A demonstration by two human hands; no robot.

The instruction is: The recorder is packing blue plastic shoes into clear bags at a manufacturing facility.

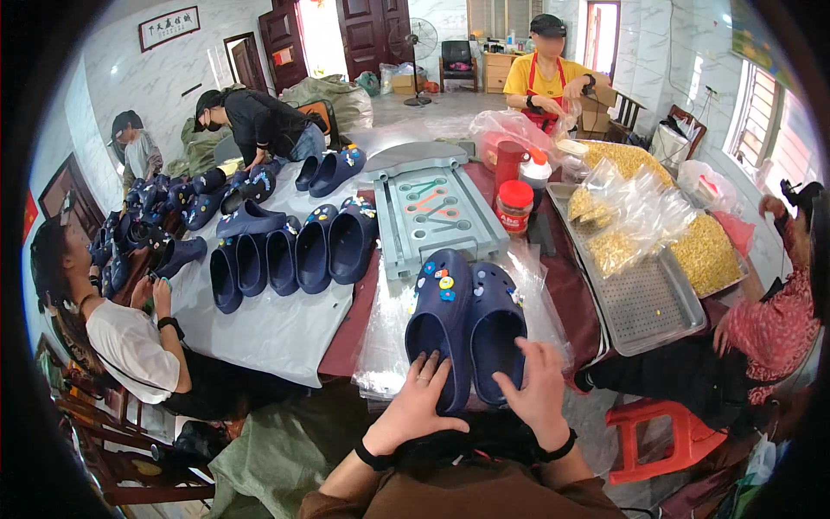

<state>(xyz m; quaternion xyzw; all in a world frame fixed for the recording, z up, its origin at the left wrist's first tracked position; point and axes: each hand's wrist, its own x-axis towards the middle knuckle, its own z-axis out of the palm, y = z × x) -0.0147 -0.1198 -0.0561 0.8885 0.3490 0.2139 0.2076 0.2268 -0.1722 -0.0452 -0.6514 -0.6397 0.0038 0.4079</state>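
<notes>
Navy clogs (283, 259) line up at ten o'clock, seemingly to keep pairs together. My left hand (415, 402), wide, rests fingers inside left clog (441, 329), apparently steadying it; right clog (495, 333) alongside, twelve o'clock; my right hand (538, 389), also wide, frames its outer edge.

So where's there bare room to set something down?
The white sheet is bare between the row of navy clogs and its near edge. The metal tray is almost bare at its near end, before the bagged yellow kernels. It's crowded at far left, under heaped clogs, and where two decorated clogs lie by your left hand and right hand.
</notes>
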